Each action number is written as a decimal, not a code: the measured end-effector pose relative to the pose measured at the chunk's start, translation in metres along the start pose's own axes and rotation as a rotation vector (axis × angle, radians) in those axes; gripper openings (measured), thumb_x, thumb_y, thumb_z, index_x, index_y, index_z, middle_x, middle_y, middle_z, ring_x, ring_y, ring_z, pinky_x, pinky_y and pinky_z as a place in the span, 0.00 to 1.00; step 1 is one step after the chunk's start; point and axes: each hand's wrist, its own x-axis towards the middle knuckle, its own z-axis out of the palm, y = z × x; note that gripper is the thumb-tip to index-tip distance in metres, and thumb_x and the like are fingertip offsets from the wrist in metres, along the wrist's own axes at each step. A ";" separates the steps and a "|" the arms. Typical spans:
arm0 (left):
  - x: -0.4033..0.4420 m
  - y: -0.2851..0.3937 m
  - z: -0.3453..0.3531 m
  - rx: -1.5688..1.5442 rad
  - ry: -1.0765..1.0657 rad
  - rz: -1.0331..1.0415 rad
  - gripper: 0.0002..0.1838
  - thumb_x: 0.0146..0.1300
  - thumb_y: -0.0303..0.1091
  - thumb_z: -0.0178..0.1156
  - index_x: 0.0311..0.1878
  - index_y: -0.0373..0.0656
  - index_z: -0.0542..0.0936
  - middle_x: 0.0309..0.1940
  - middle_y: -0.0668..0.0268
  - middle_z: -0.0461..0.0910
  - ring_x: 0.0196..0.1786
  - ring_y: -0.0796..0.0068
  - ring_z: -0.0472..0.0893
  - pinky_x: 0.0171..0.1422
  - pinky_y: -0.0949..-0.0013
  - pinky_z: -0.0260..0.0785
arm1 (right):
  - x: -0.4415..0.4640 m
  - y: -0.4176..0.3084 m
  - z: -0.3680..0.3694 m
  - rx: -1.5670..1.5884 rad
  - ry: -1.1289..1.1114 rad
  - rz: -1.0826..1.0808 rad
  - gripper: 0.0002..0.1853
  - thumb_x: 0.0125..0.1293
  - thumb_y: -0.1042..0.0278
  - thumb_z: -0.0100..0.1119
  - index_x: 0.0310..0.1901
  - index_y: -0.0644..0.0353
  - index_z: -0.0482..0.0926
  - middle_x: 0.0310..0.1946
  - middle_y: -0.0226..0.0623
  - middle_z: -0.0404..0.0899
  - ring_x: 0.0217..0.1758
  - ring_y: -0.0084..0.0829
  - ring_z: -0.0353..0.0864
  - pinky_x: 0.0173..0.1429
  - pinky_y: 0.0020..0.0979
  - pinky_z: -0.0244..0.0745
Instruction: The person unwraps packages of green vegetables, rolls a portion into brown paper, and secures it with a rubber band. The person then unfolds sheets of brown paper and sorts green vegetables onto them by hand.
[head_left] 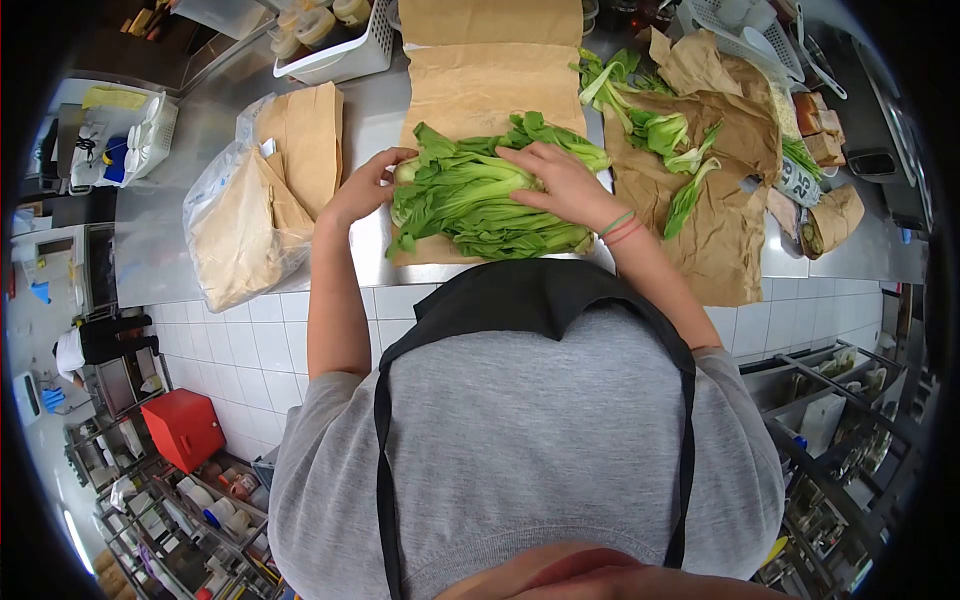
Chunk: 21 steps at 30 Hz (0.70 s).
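Observation:
A wide pile of leafy bok choy (485,200) lies on a sheet of brown paper (490,85) in front of me. At the pile's left end, my left hand (375,185) cups the edge by a pale stem base, thumb and fingers apart. My right hand (562,183) rests across the right part of the pile, its fingers stretched over the stems. Under that palm, some of the greens are hidden. Further right, several loose bok choy pieces (665,130) lie on crumpled brown paper (735,240).
Left on the steel counter (150,240) lies a clear plastic bag (235,255) with folded brown paper (305,140). A white basket of containers (350,62) stands at the back left. Another white basket (745,35) and wrapped bundles (832,220) are on the right. A person (95,345) is far left.

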 end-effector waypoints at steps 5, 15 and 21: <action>-0.008 0.016 0.008 0.049 0.228 0.094 0.31 0.56 0.33 0.65 0.64 0.47 0.68 0.58 0.66 0.71 0.56 0.68 0.71 0.57 0.68 0.66 | -0.004 -0.003 -0.007 0.101 0.079 -0.049 0.33 0.58 0.59 0.63 0.65 0.52 0.66 0.51 0.43 0.72 0.57 0.42 0.70 0.61 0.38 0.66; -0.002 0.105 0.073 0.710 0.212 0.461 0.40 0.48 0.50 0.69 0.67 0.59 0.66 0.66 0.64 0.65 0.71 0.53 0.58 0.72 0.45 0.48 | -0.025 0.078 -0.050 -0.252 0.077 0.162 0.24 0.55 0.72 0.60 0.56 0.56 0.72 0.49 0.42 0.73 0.57 0.43 0.71 0.60 0.38 0.68; 0.021 0.084 0.072 0.597 0.093 0.406 0.39 0.48 0.48 0.69 0.66 0.58 0.68 0.55 0.68 0.75 0.60 0.57 0.66 0.66 0.49 0.56 | -0.038 0.074 -0.032 0.035 0.228 0.193 0.19 0.56 0.73 0.60 0.50 0.59 0.72 0.50 0.44 0.74 0.55 0.47 0.72 0.58 0.38 0.69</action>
